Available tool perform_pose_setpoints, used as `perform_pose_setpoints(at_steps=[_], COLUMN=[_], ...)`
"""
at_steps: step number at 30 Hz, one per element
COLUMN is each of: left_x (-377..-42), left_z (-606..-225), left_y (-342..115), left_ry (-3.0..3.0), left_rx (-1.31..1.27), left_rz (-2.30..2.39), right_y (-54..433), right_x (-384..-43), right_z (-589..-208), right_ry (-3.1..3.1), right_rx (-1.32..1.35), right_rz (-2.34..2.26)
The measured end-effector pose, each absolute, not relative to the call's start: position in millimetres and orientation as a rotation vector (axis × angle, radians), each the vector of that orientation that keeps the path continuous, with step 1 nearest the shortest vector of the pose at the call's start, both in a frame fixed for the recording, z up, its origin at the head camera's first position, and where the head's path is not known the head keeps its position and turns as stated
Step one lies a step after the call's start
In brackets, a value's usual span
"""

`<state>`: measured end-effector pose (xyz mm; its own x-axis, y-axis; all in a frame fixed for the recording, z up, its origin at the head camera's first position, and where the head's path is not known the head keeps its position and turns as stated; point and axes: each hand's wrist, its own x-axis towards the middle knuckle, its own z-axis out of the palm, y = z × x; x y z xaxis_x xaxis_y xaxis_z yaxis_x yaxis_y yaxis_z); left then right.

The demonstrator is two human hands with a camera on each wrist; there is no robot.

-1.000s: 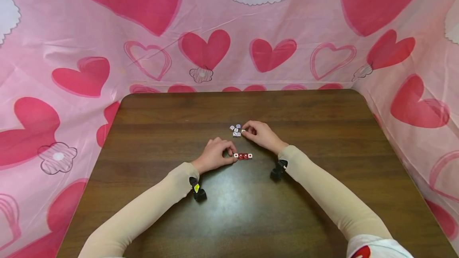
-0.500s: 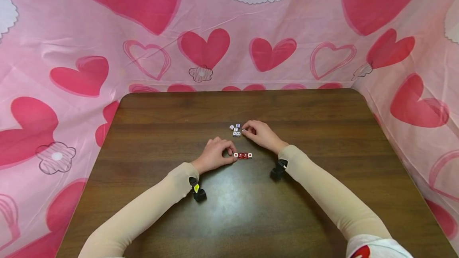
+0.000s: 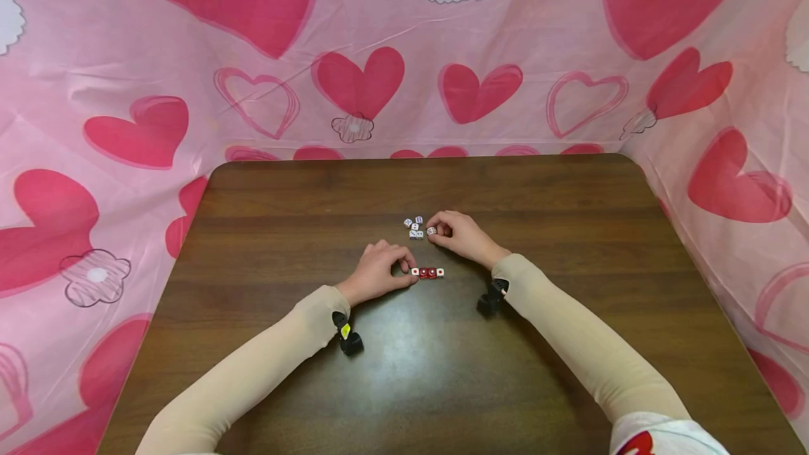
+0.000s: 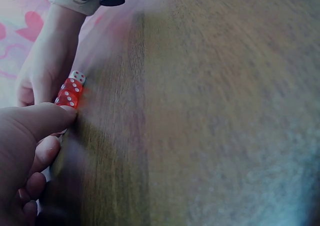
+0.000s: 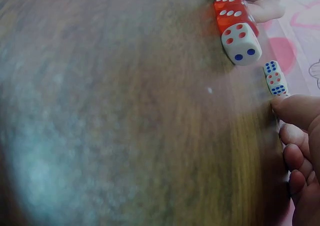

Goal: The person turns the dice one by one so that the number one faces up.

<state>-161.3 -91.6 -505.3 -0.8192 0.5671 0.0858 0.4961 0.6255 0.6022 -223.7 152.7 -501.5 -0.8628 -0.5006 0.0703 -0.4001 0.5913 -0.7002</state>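
Note:
A short row of dice lies on the brown table, two red dice (image 3: 423, 273) between two white ones. My left hand (image 3: 378, 271) pinches the white die (image 3: 415, 272) at the row's left end between thumb and index finger; in the left wrist view the thumb (image 4: 57, 115) mostly hides it. The right-end white die (image 5: 242, 45) shows red and blue pips in the right wrist view. Farther back, my right hand (image 3: 464, 239) holds another white die (image 3: 432, 231) at its fingertips, just right of a loose cluster of white dice (image 3: 413, 234).
The wooden table (image 3: 404, 371) reaches back to a pink heart-patterned cloth (image 3: 417, 34) that hangs behind it and along both sides. Black wrist devices sit on both sleeved forearms, the left one (image 3: 350, 343) with a yellow mark.
The white die at my right fingertips has turned and now shows a face with several pips. Both hands stay nearly in place, and the row and the cluster look unchanged.

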Motion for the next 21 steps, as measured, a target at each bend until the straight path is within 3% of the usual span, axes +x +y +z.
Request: perform_pose_setpoints(at_steps=[21], left_x=[-160.3], left_z=[-506.6], left_y=[-91.4], left_ry=[2.726], left_rx=[0.903], left_rz=[0.971], right_y=[155.3], right_x=[-225.1], right_z=[-504.5], right_ry=[2.66], right_rx=[-0.755], right_rz=[-1.157])
